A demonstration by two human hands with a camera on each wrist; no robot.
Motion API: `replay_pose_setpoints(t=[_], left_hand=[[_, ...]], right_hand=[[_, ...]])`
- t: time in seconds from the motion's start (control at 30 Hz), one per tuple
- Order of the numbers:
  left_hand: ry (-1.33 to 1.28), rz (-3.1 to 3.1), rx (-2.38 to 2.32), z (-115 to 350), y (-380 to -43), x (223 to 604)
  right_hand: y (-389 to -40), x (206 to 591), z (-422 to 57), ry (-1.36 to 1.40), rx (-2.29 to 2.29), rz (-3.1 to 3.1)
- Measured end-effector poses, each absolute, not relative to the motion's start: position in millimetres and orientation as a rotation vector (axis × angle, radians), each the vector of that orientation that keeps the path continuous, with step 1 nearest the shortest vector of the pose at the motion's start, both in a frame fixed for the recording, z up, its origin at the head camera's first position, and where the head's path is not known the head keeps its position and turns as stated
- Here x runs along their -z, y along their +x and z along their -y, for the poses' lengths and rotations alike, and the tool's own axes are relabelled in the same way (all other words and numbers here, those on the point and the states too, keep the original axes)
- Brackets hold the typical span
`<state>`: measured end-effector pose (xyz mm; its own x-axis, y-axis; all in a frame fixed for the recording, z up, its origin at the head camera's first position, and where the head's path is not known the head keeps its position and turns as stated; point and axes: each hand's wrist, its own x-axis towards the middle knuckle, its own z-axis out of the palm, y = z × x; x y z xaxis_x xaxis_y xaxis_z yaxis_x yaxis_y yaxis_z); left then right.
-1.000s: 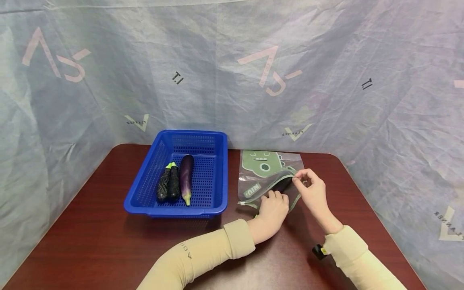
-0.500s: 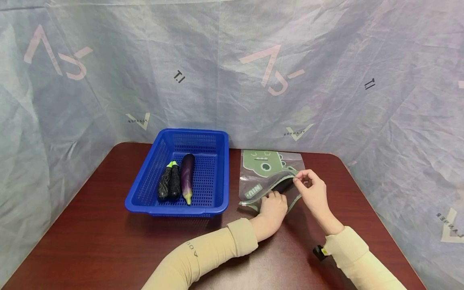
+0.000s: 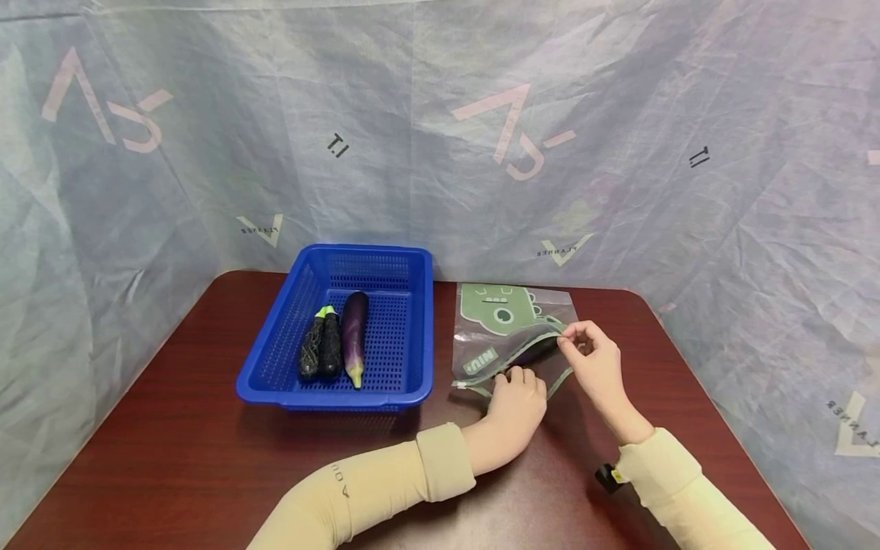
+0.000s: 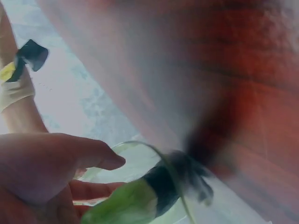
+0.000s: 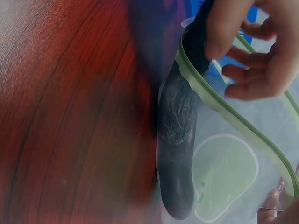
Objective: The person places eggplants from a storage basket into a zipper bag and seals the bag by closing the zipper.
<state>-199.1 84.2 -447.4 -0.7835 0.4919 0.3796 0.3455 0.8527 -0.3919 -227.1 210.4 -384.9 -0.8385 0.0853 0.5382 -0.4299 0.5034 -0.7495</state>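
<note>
A clear zip bag [image 3: 474,347] with a green cartoon print lies at the table's right, its mouth facing me. Inside it is a dark eggplant [image 5: 177,130], whose green stem end [image 4: 126,205] shows close to my left hand in the left wrist view. My left hand [image 3: 517,409] is at the bag's mouth, thumb against or just over the eggplant and loosely bent fingers spread away from it. With thumb and fingertips, my right hand [image 3: 596,367] pinches the right end of the bag's rim, lifting it. The left palm is hidden in the head view.
Left of the bag stands a blue plastic basket [image 3: 402,399]. It holds a purple eggplant [image 3: 354,332] and two shorter dark vegetables [image 3: 320,347] with bright green tops. Grey printed cloth [image 3: 440,153] hangs behind and beside the red-brown table [image 3: 206,451].
The eggplant has slid deeper into the bag, its green end no longer showing below my left hand. The left forearm has shifted slightly. My right hand keeps its pinch on the rim.
</note>
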Motion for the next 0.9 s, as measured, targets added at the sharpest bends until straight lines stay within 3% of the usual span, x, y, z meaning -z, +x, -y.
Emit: replay_pose_setpoints(t=[0.9], left_hand=[[-1.058,2.326,-0.184,4,-175,436]], right_hand=[[-226,386,-212,0.266,-1.327,2.212]])
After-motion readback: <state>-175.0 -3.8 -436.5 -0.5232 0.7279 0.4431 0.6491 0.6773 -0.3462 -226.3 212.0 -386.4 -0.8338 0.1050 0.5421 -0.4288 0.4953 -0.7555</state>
